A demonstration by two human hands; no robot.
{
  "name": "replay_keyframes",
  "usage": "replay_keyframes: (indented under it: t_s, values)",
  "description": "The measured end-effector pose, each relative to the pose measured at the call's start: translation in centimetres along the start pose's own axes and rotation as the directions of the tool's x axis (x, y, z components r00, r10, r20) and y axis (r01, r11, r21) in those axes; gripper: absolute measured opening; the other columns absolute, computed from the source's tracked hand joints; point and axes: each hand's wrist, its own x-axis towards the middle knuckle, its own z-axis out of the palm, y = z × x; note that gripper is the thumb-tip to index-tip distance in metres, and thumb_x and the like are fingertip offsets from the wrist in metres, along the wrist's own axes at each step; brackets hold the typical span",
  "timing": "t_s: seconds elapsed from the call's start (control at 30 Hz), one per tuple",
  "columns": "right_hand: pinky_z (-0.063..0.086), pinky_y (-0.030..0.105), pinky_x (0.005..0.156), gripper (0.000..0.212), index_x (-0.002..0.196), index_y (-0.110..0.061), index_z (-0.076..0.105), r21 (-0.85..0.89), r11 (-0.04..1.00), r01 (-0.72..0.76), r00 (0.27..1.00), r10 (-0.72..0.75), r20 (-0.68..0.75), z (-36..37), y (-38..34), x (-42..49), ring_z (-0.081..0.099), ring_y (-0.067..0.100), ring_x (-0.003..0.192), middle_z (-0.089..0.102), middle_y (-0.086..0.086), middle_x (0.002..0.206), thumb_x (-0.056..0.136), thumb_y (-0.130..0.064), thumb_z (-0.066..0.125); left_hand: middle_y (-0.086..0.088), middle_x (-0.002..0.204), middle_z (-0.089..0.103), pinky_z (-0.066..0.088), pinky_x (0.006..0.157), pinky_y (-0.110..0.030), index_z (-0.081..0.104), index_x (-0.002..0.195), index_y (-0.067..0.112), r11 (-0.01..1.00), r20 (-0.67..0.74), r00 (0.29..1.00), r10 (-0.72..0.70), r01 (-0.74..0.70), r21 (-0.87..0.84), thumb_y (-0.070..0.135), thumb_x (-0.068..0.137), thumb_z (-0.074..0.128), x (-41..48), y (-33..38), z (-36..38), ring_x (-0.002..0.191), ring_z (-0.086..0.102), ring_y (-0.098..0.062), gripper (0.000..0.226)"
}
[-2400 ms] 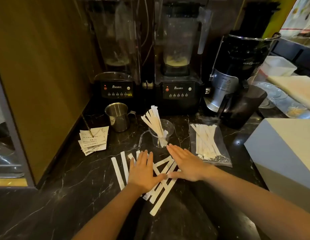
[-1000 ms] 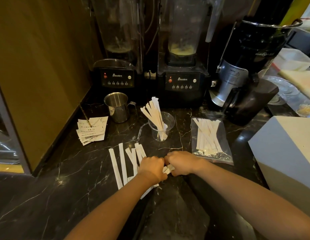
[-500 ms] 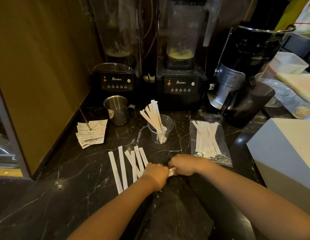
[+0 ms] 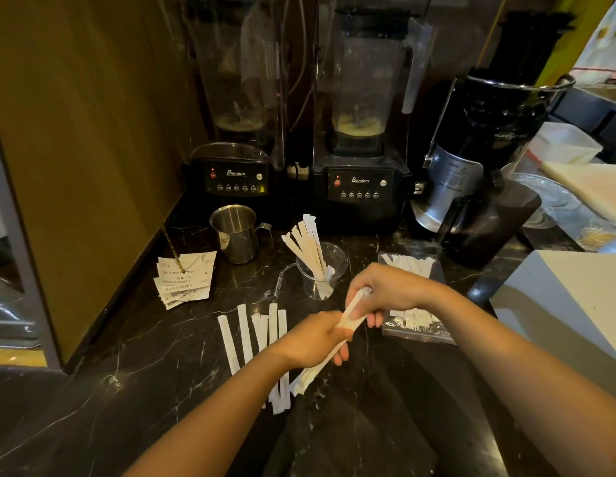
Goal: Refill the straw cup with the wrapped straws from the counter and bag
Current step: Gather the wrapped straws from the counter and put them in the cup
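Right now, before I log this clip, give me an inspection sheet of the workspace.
Surface: black marble counter, dry as far as visible.
Job's things: clear straw cup holding several wrapped straws, leaning left; loose straws lying on the counter left of the hands; clear bag of straws lying flat, partly behind the right hand.
Clutter: steel pitcher; spiked receipts.
Grips: left hand and right hand both closed on one straw bundle, lifted off the counter.
Cables: cords hang between the blender jars.
Surroundings: two blenders, juicer, white box, wood panel.
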Motion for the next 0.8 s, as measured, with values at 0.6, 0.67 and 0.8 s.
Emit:
replay_keyframes:
  t_s: [0.6, 0.67, 0.8]
  values:
    - [0.040, 0.010, 0.045, 0.028, 0.067, -0.017, 0.059, 0.121, 0.903, 0.412, 0.705, -0.232, -0.670, -4.7, -6.4, 1.3, 0.047, 0.001, 0.038, 0.054, -0.005, 0.044, 0.090, -0.028, 0.049, 0.004, 0.072, 0.055, 0.049, 0.063, -0.013, 0.051, 0.084, 0.025, 0.910, -0.320, 0.855, 0.408, -0.410, 0.066, 0.019, 0.095, 0.033, 1.5, 7.6, -9.0, 0.061, 0.058, -0.002, 0.022]
    - [0.038, 0.009, 0.045, 0.030, 0.063, -0.018, 0.056, 0.058, 0.915, 0.400, 0.683, -0.255, -0.684, -5.3, -7.0, 1.3, 0.047, 0.001, 0.037, 0.051, -0.001, 0.048, 0.091, -0.025, 0.048, 0.004, 0.073, 0.058, 0.051, 0.066, -0.014, 0.054, 0.088, 0.018, 0.910, -0.305, 0.860, 0.409, -0.407, 0.073, 0.018, 0.094, 0.036, 1.9, 8.1, -9.9, 0.061, 0.061, -0.001, 0.018]
    - [0.035, 0.012, 0.047, 0.038, 0.055, -0.020, 0.047, -0.108, 0.949, 0.297, 0.680, -0.290, -0.673, -6.2, -7.8, 1.8, 0.047, 0.004, 0.042, 0.046, -0.003, 0.050, 0.093, -0.024, 0.045, 0.003, 0.079, 0.062, 0.053, 0.071, -0.019, 0.054, 0.095, 0.013, 0.928, -0.281, 0.884, 0.373, -0.354, 0.117, 0.015, 0.093, 0.040, 3.0, 8.6, -10.9, 0.075, 0.065, -0.012, 0.014]
